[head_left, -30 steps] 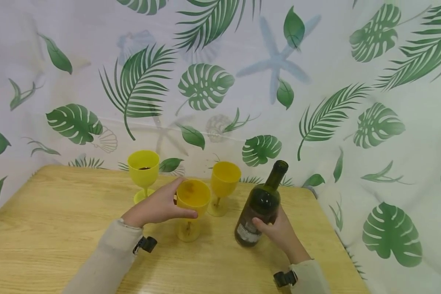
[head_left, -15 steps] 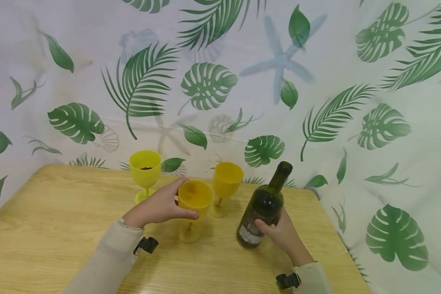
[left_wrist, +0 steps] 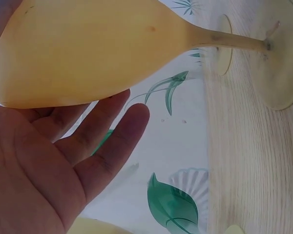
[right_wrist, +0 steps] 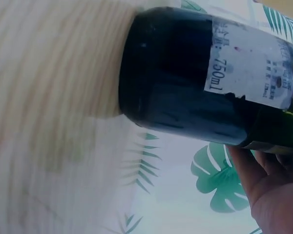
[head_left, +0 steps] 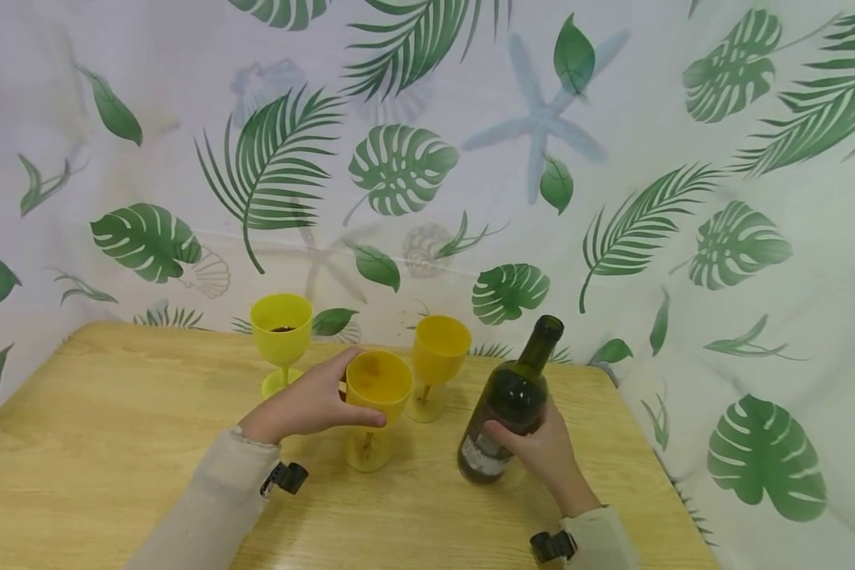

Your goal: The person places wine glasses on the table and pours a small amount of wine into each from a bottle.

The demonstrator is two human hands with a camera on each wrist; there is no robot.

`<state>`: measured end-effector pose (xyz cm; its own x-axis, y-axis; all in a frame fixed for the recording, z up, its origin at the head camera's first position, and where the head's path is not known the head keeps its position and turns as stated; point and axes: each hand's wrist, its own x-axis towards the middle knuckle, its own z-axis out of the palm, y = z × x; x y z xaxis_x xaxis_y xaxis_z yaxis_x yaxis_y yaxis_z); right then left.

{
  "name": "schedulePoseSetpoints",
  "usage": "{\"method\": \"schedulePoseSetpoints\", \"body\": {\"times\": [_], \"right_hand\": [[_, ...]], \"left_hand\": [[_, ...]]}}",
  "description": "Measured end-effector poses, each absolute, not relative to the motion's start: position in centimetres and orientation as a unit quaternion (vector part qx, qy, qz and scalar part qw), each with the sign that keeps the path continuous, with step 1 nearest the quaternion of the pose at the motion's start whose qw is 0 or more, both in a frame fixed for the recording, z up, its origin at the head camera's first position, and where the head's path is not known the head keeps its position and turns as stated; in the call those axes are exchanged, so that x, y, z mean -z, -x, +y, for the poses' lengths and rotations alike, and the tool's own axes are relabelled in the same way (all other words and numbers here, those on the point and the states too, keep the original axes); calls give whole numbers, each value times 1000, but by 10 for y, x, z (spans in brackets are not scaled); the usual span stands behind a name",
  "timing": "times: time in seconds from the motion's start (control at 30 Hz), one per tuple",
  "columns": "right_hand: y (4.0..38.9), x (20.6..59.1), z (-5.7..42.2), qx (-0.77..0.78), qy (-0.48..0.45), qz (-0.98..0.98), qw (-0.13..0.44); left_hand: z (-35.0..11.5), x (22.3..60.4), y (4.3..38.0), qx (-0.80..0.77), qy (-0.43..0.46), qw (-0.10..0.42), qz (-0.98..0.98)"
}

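My left hand [head_left: 313,405] grips the bowl of a yellow goblet [head_left: 392,410], thumb on the near side. In the left wrist view the goblet's bowl [left_wrist: 93,53] lies against the fingers, and its stem and foot show toward the table. My right hand [head_left: 547,457] holds a dark green wine bottle [head_left: 516,392] round its body, the neck leaning right and away. A white label marked 750ml shows on the bottle [right_wrist: 171,73] in the right wrist view. Whether its base touches the table cannot be told. Part of the right fingers is hidden behind the bottle.
Behind the held goblet stands another goblet [head_left: 438,356], orange-yellow. A brighter yellow goblet [head_left: 281,344] with something dark inside stands at the back left. All are on a wooden table [head_left: 150,443], with a leaf-patterned cloth [head_left: 427,103] hanging behind it.
Both hands keep their hold on the goblet and the bottle. The right hand and bottle shift only very slightly; the other goblets stay in place.
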<state>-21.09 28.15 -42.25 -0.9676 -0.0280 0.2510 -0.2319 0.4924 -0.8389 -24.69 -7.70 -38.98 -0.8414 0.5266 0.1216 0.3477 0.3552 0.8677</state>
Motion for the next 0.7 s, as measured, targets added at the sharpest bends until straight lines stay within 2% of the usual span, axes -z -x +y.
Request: {"method": "schedulePoseSetpoints", "body": {"times": [0.23,0.53,0.7], "right_hand": [[204,418,271,-507,-62,-851,120],[194,403,252,-456,-52,-882,106],[189,400,246,-405,-40,-905,127]], "left_hand": [[-76,391,246,-503,-272,91,815],[-77,385,242,-496,-268,93,821],[-76,388,242,-502,-267,97,817]]}}
